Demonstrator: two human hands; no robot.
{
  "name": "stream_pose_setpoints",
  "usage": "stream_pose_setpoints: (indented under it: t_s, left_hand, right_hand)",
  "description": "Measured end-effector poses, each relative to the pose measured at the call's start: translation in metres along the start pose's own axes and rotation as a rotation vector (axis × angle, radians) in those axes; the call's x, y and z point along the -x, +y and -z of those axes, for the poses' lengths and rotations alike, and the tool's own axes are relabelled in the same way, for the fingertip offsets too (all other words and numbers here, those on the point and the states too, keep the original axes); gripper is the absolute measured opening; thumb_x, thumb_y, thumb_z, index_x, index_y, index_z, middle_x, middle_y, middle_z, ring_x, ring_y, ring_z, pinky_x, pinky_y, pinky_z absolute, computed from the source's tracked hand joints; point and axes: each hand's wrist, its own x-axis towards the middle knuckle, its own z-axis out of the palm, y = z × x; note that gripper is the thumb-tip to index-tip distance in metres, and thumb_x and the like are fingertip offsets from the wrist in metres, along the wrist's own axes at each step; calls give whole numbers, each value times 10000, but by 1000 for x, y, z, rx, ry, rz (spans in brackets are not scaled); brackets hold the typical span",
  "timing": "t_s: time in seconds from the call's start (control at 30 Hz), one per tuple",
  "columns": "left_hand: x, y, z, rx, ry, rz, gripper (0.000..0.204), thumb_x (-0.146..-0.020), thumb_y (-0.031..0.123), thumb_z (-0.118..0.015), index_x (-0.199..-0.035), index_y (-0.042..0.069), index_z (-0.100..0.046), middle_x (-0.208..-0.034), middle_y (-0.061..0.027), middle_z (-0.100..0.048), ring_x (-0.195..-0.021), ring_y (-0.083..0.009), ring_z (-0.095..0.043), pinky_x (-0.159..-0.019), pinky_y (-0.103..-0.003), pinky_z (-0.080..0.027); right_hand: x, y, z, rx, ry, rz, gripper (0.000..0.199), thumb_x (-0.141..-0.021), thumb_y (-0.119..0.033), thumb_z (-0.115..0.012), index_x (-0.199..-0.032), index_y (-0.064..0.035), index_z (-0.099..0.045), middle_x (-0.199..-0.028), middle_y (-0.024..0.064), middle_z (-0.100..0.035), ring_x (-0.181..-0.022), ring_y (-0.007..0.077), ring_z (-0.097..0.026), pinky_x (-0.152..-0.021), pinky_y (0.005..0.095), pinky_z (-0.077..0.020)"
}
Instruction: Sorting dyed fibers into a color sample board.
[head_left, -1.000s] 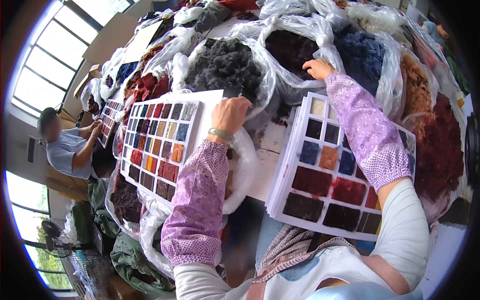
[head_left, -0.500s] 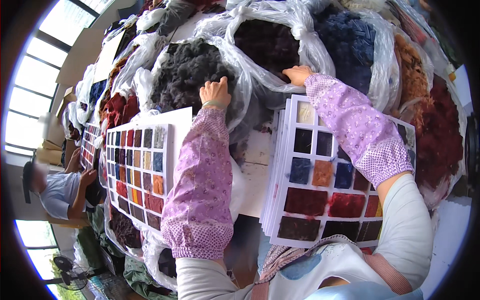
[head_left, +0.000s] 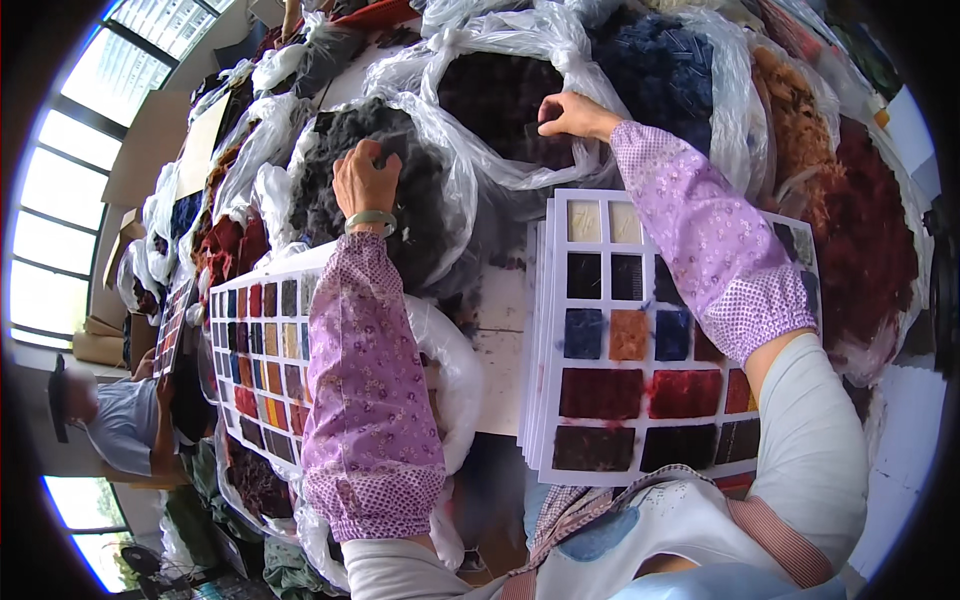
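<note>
My left hand [head_left: 366, 183] is over a plastic bag of dark grey loose fibre [head_left: 345, 130], its fingers curled and closed on a bit of the fibre, partly hidden from view. A pale bangle [head_left: 371, 217] circles that wrist. Farther right, my right hand [head_left: 580, 115] is above the near right side of a bag of blackish-purple fibre [head_left: 500, 100]. Its thumb and fingers pinch a small dark tuft [head_left: 540, 130]. Below my right forearm lies a stack of white sample cards [head_left: 600, 345] with coloured fibre squares. Another sample card [head_left: 262, 325] stands tilted left of my left forearm.
Bags of navy [head_left: 655, 75], orange-brown [head_left: 795, 110] and dark red fibre [head_left: 865, 235] line the right side. More plastic bags [head_left: 265, 140] crowd the left. A seated person [head_left: 125, 410] at far left holds a sample card [head_left: 173, 325]. A bare white tabletop strip [head_left: 500, 330] shows between the cards.
My left hand has moved left and slightly nearer over the grey fibre. My right hand has lifted from the bag's rim, its pinching fingers now raised with a dark tuft. The view has shifted slightly.
</note>
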Motion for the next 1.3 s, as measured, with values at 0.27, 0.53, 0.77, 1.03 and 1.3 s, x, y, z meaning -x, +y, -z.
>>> stream_pose_setpoints:
  t_s: [0.27, 0.53, 0.77, 1.03, 1.3]
  left_hand:
    - [18, 42, 19, 268, -234, 149, 269, -669, 196, -581, -923, 112, -557, -761, -113, -609, -740, -294, -591, -670, -381, -455]
    - [48, 60, 31, 376, -356, 86, 304, -668, 160, -583, -959, 86, -535, -808, -119, -615, -728, -267, -605, -683, -345, -461]
    - [65, 82, 47, 469, -378, 72, 243, -664, 147, -622, -871, 47, -543, -787, -83, -619, -674, -207, -613, -635, -296, -462]
    - [76, 143, 31, 626, -316, -43, 170, -676, 90, -615, -814, 38, -532, -738, -106, -605, -637, -215, -615, -584, -284, -463]
    - [110, 166, -6, 444, -348, -454, 174, -638, 16, -573, -795, 58, -512, -769, -84, -549, -711, -285, -574, -610, -343, -469]
  right_hand:
    - [14, 5, -9, 109, 25, -287, 194, -670, -142, -612, -851, -75, -604, -874, 125, -612, -848, 251, -593, -713, 376, -463]
    - [1, -16, -13, 485, 301, 250, 154, -715, -74, -516, -835, -123, -600, -898, 88, -585, -917, 237, -539, -722, 369, -453]
    - [1, -11, -22, 418, -44, -125, 263, -662, -127, -602, -919, -71, -622, -979, 113, -600, -962, 288, -549, -845, 401, -408]
    - [20, -10, 29, -63, -45, -114, 453, -600, -237, -705, -1002, -64, -589, -961, 141, -602, -877, 268, -585, -719, 381, -463]
    - [70, 7, 42, 382, 401, -194, 230, -612, -221, -584, -757, -44, -607, -832, 134, -621, -800, 312, -593, -700, 406, -466]
